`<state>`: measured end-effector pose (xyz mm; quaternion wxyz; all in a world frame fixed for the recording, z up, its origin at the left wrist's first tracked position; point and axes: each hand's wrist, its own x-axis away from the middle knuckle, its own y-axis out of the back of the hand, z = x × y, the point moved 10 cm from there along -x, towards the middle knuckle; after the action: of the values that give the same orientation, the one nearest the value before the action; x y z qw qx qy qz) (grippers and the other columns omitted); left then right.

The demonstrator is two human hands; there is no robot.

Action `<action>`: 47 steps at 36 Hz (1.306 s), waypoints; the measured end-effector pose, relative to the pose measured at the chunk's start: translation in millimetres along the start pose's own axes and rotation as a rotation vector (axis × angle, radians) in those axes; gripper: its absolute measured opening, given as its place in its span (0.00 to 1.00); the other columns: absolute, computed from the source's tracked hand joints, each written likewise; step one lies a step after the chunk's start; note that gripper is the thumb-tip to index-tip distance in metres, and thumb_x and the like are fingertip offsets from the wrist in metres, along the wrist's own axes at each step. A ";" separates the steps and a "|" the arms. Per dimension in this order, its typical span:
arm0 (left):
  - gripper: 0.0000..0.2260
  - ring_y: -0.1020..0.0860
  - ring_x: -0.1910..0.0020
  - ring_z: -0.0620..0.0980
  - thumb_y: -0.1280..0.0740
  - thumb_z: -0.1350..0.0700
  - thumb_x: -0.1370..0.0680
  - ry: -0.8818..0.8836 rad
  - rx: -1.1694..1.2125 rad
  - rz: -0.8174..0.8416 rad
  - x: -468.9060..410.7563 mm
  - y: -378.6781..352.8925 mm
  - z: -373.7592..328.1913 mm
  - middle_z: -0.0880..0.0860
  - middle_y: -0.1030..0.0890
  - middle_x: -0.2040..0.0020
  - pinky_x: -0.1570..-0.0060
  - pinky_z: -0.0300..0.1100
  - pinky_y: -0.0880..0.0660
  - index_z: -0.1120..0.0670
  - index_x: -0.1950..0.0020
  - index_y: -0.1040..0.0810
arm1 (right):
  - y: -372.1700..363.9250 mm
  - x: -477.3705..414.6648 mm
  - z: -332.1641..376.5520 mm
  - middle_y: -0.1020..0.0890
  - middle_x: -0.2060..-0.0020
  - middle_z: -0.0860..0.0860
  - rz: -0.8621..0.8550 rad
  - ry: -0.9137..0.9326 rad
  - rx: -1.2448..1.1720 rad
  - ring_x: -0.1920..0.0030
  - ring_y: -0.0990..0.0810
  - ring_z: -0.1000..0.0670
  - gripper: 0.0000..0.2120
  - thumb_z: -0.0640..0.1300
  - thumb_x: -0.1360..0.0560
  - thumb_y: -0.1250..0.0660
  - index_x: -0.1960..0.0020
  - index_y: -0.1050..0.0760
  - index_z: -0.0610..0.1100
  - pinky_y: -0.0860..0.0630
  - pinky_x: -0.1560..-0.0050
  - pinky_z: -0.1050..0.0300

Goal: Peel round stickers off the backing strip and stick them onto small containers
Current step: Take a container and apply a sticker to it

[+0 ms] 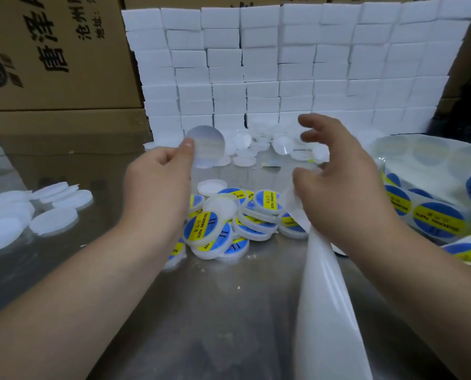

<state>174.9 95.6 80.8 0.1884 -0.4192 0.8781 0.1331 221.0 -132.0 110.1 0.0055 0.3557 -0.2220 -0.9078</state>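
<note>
Left hand (157, 185) fingers pinch round pale sticker (208, 146) by edge, above metal worktop (215, 311). Right hand (338, 174) fingers apart; grip on white glossy backing strip (325, 311) unclear. Risk: edge-held sticker folds, lands off-centre on white round container (220, 206).

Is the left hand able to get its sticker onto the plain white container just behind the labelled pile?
Probably yes: the left hand pinches the sticker close by the plain container, whose top lies uncovered, with nothing between them.
</note>
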 end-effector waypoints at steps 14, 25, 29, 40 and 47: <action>0.10 0.31 0.58 0.26 0.35 0.36 0.36 -0.369 -0.281 0.080 27.9 -11.6 -45.4 0.38 0.29 0.60 0.62 0.21 0.37 0.41 0.66 0.29 | -19.5 5.9 -11.5 0.20 0.74 0.57 0.200 -0.255 -0.315 0.72 0.26 0.62 0.11 0.52 0.31 0.38 0.67 0.19 0.53 0.32 0.65 0.61; 0.16 0.35 0.55 0.35 0.31 0.40 0.38 -0.491 -0.369 0.157 35.0 -21.5 -56.7 0.37 0.32 0.59 0.60 0.22 0.38 0.43 0.56 0.30 | -14.2 2.8 -13.2 0.23 0.78 0.60 0.133 -0.282 -0.310 0.78 0.29 0.63 0.12 0.41 0.31 0.32 0.72 0.22 0.49 0.36 0.78 0.73; 0.18 0.37 0.56 0.34 0.28 0.46 0.34 -0.494 -0.437 0.198 34.0 -28.8 -49.5 0.40 0.33 0.57 0.65 0.34 0.43 0.42 0.52 0.34 | -12.0 1.7 -16.2 0.25 0.78 0.58 0.100 -0.280 -0.260 0.79 0.32 0.61 0.11 0.40 0.31 0.33 0.72 0.22 0.47 0.37 0.79 0.71; 0.14 0.21 0.47 0.44 0.44 0.67 0.22 0.136 0.310 0.293 13.6 -35.6 -2.9 0.44 0.19 0.50 0.49 0.40 0.24 0.48 0.49 0.28 | -17.7 3.2 -14.8 0.25 0.80 0.56 0.173 -0.329 -0.352 0.80 0.32 0.61 0.12 0.40 0.29 0.33 0.71 0.23 0.49 0.36 0.77 0.69; 0.13 0.17 0.57 0.52 0.45 0.62 0.20 0.347 0.662 0.531 30.5 -59.9 -2.9 0.52 0.16 0.54 0.64 0.48 0.20 0.50 0.47 0.23 | -33.4 10.6 -5.8 0.26 0.78 0.56 0.315 -0.278 -0.353 0.79 0.31 0.62 0.12 0.41 0.29 0.33 0.71 0.23 0.48 0.37 0.78 0.72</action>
<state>203.7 36.8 65.3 0.1218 -0.1128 0.9690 -0.1830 221.8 -106.0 86.0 0.1778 0.1822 -0.1116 -0.9606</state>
